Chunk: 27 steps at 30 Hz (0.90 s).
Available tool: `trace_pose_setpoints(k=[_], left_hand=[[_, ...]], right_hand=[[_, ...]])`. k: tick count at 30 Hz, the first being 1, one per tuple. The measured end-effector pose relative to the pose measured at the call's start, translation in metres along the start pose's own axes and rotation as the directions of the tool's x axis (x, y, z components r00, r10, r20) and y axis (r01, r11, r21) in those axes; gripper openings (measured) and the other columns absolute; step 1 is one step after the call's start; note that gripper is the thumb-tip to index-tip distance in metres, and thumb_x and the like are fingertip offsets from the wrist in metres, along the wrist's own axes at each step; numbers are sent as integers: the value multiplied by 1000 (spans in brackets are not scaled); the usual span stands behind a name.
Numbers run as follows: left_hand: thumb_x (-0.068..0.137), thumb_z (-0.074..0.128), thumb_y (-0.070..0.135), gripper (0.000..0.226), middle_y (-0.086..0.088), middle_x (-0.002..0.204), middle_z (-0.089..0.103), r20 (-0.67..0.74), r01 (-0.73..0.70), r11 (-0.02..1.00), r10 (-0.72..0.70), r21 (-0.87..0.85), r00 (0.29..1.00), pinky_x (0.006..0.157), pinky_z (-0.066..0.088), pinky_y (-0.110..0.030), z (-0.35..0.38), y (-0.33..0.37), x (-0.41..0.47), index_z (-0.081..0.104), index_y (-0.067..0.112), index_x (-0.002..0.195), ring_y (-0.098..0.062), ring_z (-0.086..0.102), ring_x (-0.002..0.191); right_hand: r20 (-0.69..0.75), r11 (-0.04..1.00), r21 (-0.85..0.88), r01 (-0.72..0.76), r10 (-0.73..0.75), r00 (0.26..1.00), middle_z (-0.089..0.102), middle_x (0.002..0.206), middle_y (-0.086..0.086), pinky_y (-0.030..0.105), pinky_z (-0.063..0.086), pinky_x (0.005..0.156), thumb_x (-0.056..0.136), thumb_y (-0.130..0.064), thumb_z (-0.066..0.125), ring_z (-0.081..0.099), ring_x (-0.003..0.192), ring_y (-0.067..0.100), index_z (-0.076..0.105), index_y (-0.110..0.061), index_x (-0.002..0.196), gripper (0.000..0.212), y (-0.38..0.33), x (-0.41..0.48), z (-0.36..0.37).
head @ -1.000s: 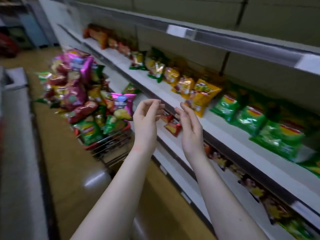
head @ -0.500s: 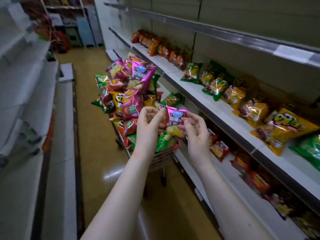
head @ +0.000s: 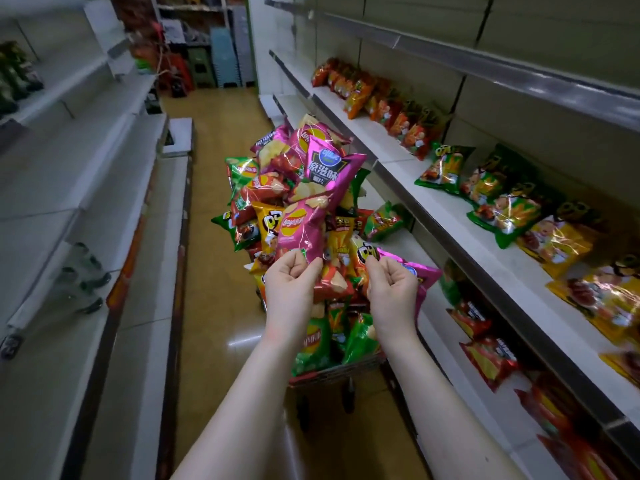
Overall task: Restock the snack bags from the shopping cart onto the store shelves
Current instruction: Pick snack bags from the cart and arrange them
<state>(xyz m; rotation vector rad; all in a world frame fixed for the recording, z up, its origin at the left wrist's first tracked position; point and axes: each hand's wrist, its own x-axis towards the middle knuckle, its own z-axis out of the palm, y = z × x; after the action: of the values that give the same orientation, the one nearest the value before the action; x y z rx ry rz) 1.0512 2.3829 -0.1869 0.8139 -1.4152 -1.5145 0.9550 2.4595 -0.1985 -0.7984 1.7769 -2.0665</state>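
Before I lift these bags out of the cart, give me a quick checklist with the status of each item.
1. Left hand pinching the pink Lay's bag at its bottom edge: ok.
2. Right hand closed on the purple bag: ok.
3. Lay's bag free of the cart pile: cannot tell, other bags overlap it.
4. Free space on the shelf to the right: ok, bare patches by the green bags.
5. Shopping cart steady: cannot tell.

dim greenish store light, glare patch on floor point(head: 242, 339), wide-angle bowing at edges, soft blurry corners
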Motion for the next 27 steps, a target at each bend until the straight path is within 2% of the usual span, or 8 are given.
trace_pose_setpoints(k=[2, 6, 11, 14, 19, 22, 25, 27], left_hand=[[87, 64, 7, 51, -11, 61, 29, -14, 2, 1000, -2, 17, 1000, 59, 31, -33, 4, -1, 23, 28, 23, 56, -20, 28, 56], [87, 66, 7, 44, -8, 57, 30, -36, 1, 999, 1, 40, 999, 57, 31, -32, 9, -1, 62, 32, 18, 61, -17, 30, 54], [91, 61, 11, 33, -13, 66, 45, -113, 43, 999, -43, 0, 993, 58, 37, -29, 10, -9, 102, 38, 14, 67, -21, 43, 62], [95, 55, 13, 23, -5, 73, 61, -162, 60, 998, -63, -24, 985, 56, 44, -21, 11, -16, 126, 45, 9, 74, -8, 56, 58], [97, 52, 16, 9, -2, 92, 69, -107, 104, 993, -109, -51, 988, 68, 47, -26, 25, -27, 170, 59, 16, 90, -14, 62, 79], [94, 57, 16, 12, -1, 106, 64, 14, 99, 995, -99, -32, 995, 79, 47, -20, 36, -31, 194, 60, 17, 106, -12, 61, 94], [92, 61, 17, 26, 1, 112, 62, 79, 60, 998, -59, -5, 995, 80, 46, -14, 36, -32, 223, 56, 13, 118, -5, 58, 102], [90, 64, 17, 31, -3, 117, 60, 115, 58, 998, -56, -14, 992, 76, 48, -12, 35, -32, 248, 54, 14, 120, -8, 58, 104]], right_hand=[[29, 997, 55, -49, 47, 998, 27, 43, -11, 20, 22, 43, 96, -12, 50, 24, 40, 6, 31, -20, 52, 49, 8, 27, 8], [106, 991, 107, -85, 74, 992, 26, 42, -14, 18, 20, 43, 99, -17, 47, 21, 41, 5, 35, -25, 41, 59, 21, 69, 25], [125, 990, 91, -106, 94, 988, 27, 40, -13, 16, 22, 41, 100, -18, 44, 23, 40, 4, 32, -27, 42, 60, 34, 102, 37], [81, 991, 58, -119, 114, 990, 26, 46, -11, 22, 20, 46, 100, -21, 43, 22, 44, 7, 34, -27, 46, 55, 50, 114, 34], [-24, 994, -38, -102, 101, 995, 44, 56, -1, 23, 34, 50, 101, -20, 39, 41, 53, 12, 49, -14, 66, 37, 68, 129, 31], [-97, 994, -77, -79, 71, 993, 67, 85, 1, 19, 49, 67, 101, -15, 42, 61, 76, 8, 61, -18, 95, 21, 75, 139, 37], [-162, 986, -119, -118, 98, 982, 61, 116, -11, 6, 42, 85, 97, -17, 50, 56, 108, 0, 54, -27, 119, 24, 85, 149, 38], [-231, 975, -170, -145, 103, 967, 53, 124, -16, 9, 37, 93, 95, -20, 54, 49, 116, 1, 47, -30, 126, 33, 88, 156, 41]])
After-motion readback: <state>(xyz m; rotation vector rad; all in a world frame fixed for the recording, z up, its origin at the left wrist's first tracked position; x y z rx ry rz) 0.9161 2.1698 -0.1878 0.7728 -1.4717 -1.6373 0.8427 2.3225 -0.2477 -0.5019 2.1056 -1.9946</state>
